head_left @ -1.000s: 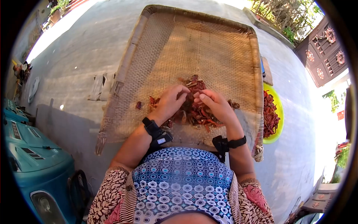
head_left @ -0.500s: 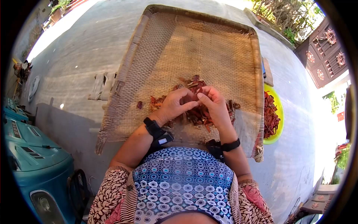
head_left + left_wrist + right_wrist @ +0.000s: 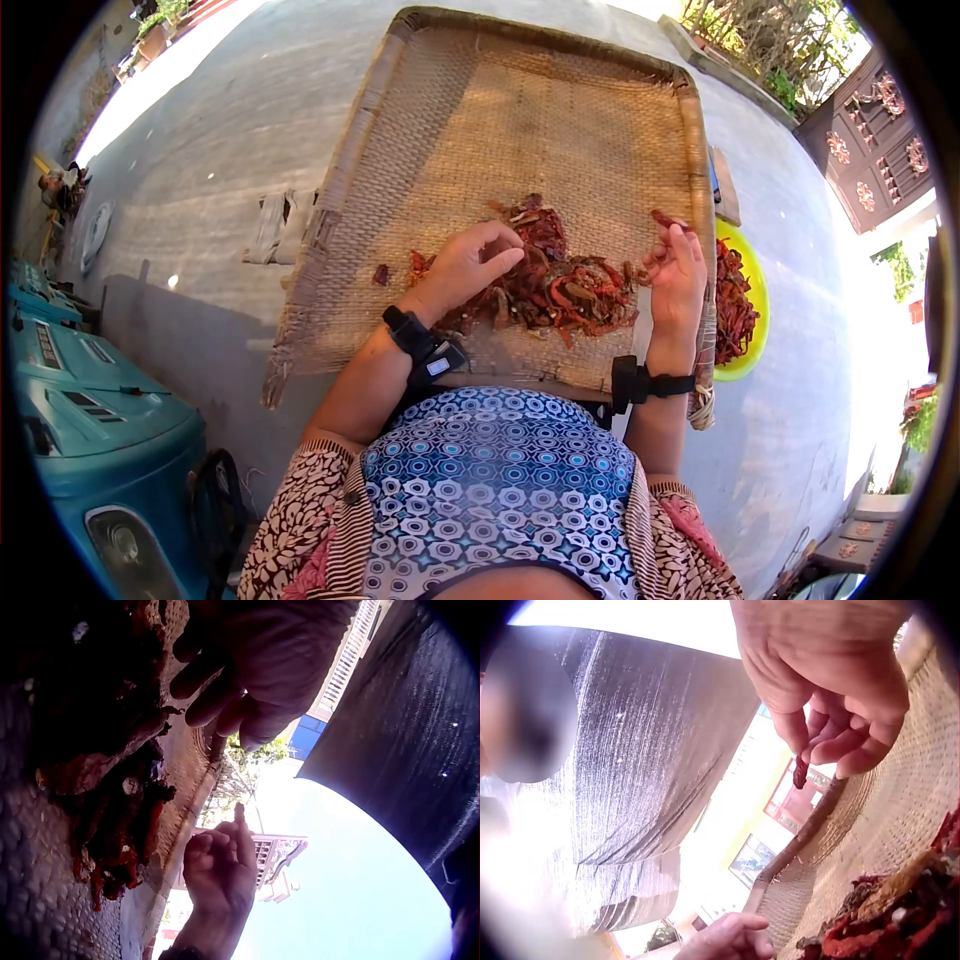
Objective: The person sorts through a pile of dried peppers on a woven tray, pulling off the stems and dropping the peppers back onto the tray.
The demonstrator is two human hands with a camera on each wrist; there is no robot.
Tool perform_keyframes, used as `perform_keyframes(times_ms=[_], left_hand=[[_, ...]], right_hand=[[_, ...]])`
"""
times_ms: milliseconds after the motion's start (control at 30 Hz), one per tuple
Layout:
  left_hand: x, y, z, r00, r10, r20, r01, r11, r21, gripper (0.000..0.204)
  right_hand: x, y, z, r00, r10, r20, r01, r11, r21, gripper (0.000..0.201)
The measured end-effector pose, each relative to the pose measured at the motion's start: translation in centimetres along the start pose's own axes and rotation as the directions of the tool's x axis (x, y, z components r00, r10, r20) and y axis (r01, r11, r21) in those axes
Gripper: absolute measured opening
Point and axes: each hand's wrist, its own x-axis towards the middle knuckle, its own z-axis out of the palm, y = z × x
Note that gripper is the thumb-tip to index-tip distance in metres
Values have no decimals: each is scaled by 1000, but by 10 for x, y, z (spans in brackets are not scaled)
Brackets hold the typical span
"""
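Note:
My right hand [image 3: 676,280] is raised at the right edge of a woven tray [image 3: 560,130]. Between its thumb and fingertips it pinches a dried red chili pepper [image 3: 800,774], whose dark tip sticks out past the fingers. Below lies a heap of dried chili peppers [image 3: 585,295], red and brown, wrinkled and tangled, on the near part of the tray. Over the heap's left side hovers my left hand [image 3: 462,268], fingers loosely bent with nothing visible between them. The left wrist view shows those fingers dark against the light, close above the chilies.
A yellow basin [image 3: 764,305] full of red chilies stands just right of the tray. One small chili piece [image 3: 381,274] lies apart at the tray's left. On the left is a teal vehicle [image 3: 110,420]. Grey concrete floor [image 3: 240,140] surrounds the tray.
My right hand has moved away from the left hand, rightward to the tray's edge, carrying a chili pepper. The left hand has stayed over the heap.

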Motion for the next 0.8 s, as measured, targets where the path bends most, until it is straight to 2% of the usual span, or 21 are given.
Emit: perform_keyframes(times_ms=[33,100,133,167,200,233,267,367,467,500,600,700,800], left_hand=[[0,1,0,1000,25,5,-25,999,43,20],[-1,5,2,997,76,19,-77,989,128,22],[1,4,2,987,151,59,-160,967,198,23],[3,2,2,969,222,106,-243,934,264,24],[4,1,2,945,287,159,-324,889,325,26],[4,0,4,941,296,167,-335,886,321,25],[4,0,7,936,304,176,-346,883,318,25],[4,-2,11,930,310,198,-365,850,381,24],[0,-5,12,950,268,163,-312,856,412,24],[-1,-6,12,959,248,140,-284,867,409,24],[2,-14,10,951,251,179,-306,840,448,26],[1,-10,11,964,216,156,-262,872,413,27],[0,-1,10,965,178,192,-248,852,460,28]], right_hand=[[3,-4,-11,996,6,-86,13,975,222,23],[2,-11,-19,992,69,-104,-51,984,169,25],[-3,-14,-18,988,99,-116,-82,986,144,26],[-13,-9,-14,995,29,-94,-33,999,-42,27],[-17,-3,-8,998,55,15,-51,980,-193,25],[-19,3,-6,988,98,118,-52,939,-341,24],[-23,9,-2,965,154,210,-36,877,-479,22],[-49,9,31,940,219,262,82,602,-795,16],[-67,0,54,880,229,416,390,151,-908,16],[-69,9,50,864,143,483,466,138,-874,19],[-68,15,45,868,178,464,449,117,-886,18],[-65,14,40,911,183,369,283,374,-883,19],[-61,16,32,914,145,380,221,606,-764,16]])
